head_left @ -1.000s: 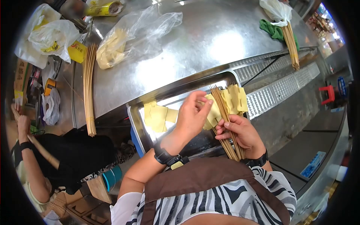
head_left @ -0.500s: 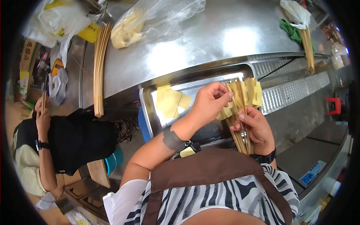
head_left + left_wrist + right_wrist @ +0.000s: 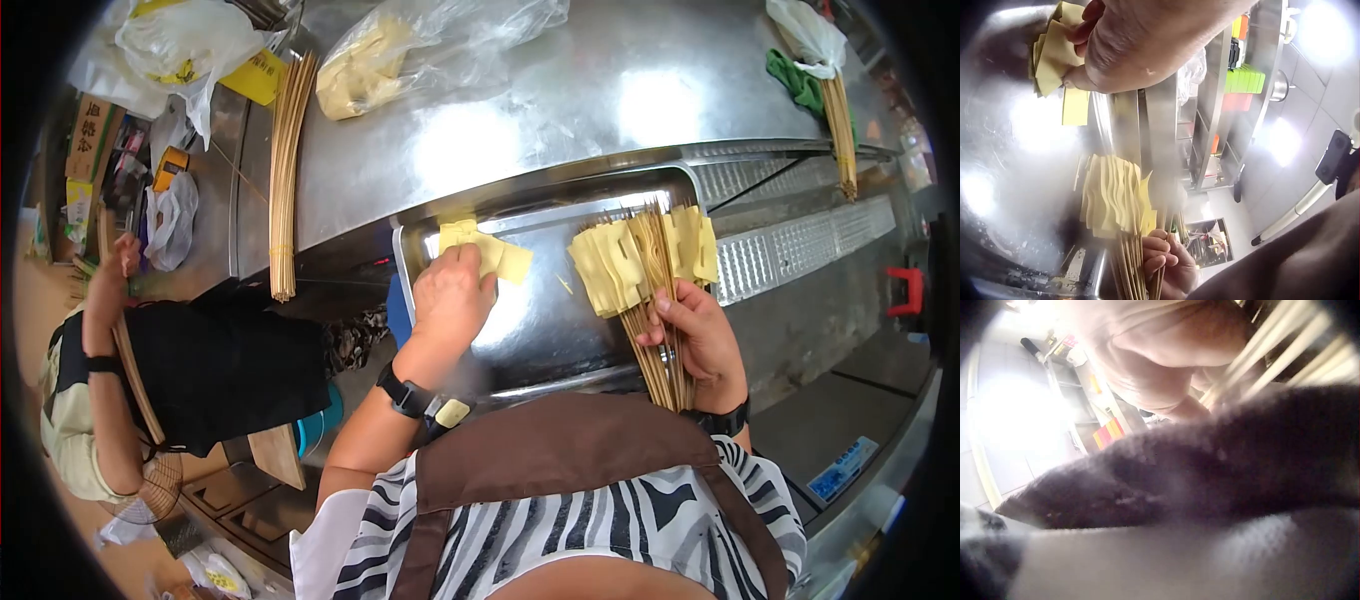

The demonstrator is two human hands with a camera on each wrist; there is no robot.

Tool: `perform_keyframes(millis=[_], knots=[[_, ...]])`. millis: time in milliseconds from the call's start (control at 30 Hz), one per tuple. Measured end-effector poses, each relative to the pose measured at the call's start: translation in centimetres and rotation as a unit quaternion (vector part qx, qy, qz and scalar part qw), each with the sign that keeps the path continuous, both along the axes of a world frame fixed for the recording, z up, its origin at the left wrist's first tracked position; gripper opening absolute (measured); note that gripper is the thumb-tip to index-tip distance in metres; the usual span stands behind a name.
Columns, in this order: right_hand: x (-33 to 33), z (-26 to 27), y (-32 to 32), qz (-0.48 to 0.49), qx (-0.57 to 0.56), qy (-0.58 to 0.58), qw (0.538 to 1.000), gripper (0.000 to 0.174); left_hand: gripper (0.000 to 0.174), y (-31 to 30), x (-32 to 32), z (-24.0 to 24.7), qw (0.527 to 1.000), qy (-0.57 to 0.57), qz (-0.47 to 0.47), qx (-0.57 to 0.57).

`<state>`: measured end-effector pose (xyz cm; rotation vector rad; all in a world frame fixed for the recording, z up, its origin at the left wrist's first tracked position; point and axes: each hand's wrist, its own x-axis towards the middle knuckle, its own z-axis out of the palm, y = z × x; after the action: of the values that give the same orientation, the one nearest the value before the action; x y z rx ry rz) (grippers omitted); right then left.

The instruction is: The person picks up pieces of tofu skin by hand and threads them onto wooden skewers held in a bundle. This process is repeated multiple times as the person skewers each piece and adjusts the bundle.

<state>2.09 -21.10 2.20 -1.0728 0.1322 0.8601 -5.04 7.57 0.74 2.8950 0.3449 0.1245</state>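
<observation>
My left hand (image 3: 455,300) reaches into the left part of a metal tray (image 3: 402,262), at a small pile of pale yellow tofu-skin sheets (image 3: 512,262). In the left wrist view its thumb and fingers pinch at a folded sheet (image 3: 1054,59) in that pile. My right hand (image 3: 705,335) grips a bundle of thin bamboo skewers (image 3: 650,355) at the tray's right side. Threaded on the upper ends of these skewers are wavy folded tofu-skin pieces (image 3: 608,268). The right wrist view shows blurred skewers (image 3: 1272,350) beside the palm, with dark cloth hiding much else.
Behind the tray runs a steel table (image 3: 560,110) bearing a clear bag of tofu skin (image 3: 365,70) and a long skewer bundle (image 3: 285,185). More skewers (image 3: 838,130) in a white bag lie at the far right. Another person (image 3: 110,340) stands at the left.
My left hand has left the skewer tips and moved left to the loose sheets. The right hand still holds the skewers. In the head view, the scene has shifted slightly right.
</observation>
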Motion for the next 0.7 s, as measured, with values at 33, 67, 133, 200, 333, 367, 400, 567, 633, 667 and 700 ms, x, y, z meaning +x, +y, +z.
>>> perform_keyframes(millis=[33, 67, 133, 200, 333, 367, 400, 567, 633, 667, 700], knots=[[-0.1, 0.0, 0.0, -0.004, 0.003, 0.002, 1.0, 0.009, 0.021, 0.0, -0.1, 0.1, 1.0, -0.001, -0.001, 0.004], [-0.1, 0.1, 0.0, -0.004, 0.003, 0.002, 1.0, 0.009, 0.019, 0.0, -0.2, 0.2, 1.0, 0.0, -0.001, 0.009], [0.0, 0.1, 0.1, 0.005, -0.005, 0.003, 1.0, 0.009, 0.018, 0.2, -0.4, 0.8, 1.0, 0.006, 0.01, -0.023], [0.0, 0.0, 0.0, 0.005, -0.001, 0.004, 1.0, 0.009, 0.016, 0.4, -0.6, 1.6, 0.998, 0.012, 0.021, -0.055], [0.0, -0.1, -0.1, 0.003, 0.004, 0.0, 1.0, 0.007, 0.013, 1.2, -0.7, 2.5, 0.971, 0.067, 0.098, -0.208], [-0.1, -0.2, -0.1, 0.003, 0.004, -0.002, 1.0, 0.007, 0.013, 1.3, -0.8, 2.4, 0.951, 0.071, 0.126, -0.272], [-0.1, -0.2, -0.1, 0.005, 0.007, -0.003, 1.0, 0.006, 0.013, 1.3, -0.7, 2.1, 0.951, 0.071, 0.126, -0.272], [-0.2, 0.3, -0.1, 0.008, 0.007, -0.001, 1.0, 0.009, 0.01, -0.4, 0.9, 0.6, 0.682, -0.047, 0.173, -0.709], [-0.3, 0.3, -0.2, 0.006, -0.001, -0.003, 1.0, 0.009, 0.011, -1.8, 2.1, 0.9, 0.642, -0.05, 0.15, -0.75], [-0.3, 0.3, -0.3, 0.008, -0.007, 0.001, 1.0, 0.01, 0.012, -2.4, 2.7, 1.1, 0.6, -0.052, 0.134, -0.787], [-0.3, 0.5, -0.3, 0.007, -0.013, 0.008, 1.0, 0.012, 0.013, -3.0, 3.3, 1.4, 0.595, -0.051, 0.121, -0.793]])
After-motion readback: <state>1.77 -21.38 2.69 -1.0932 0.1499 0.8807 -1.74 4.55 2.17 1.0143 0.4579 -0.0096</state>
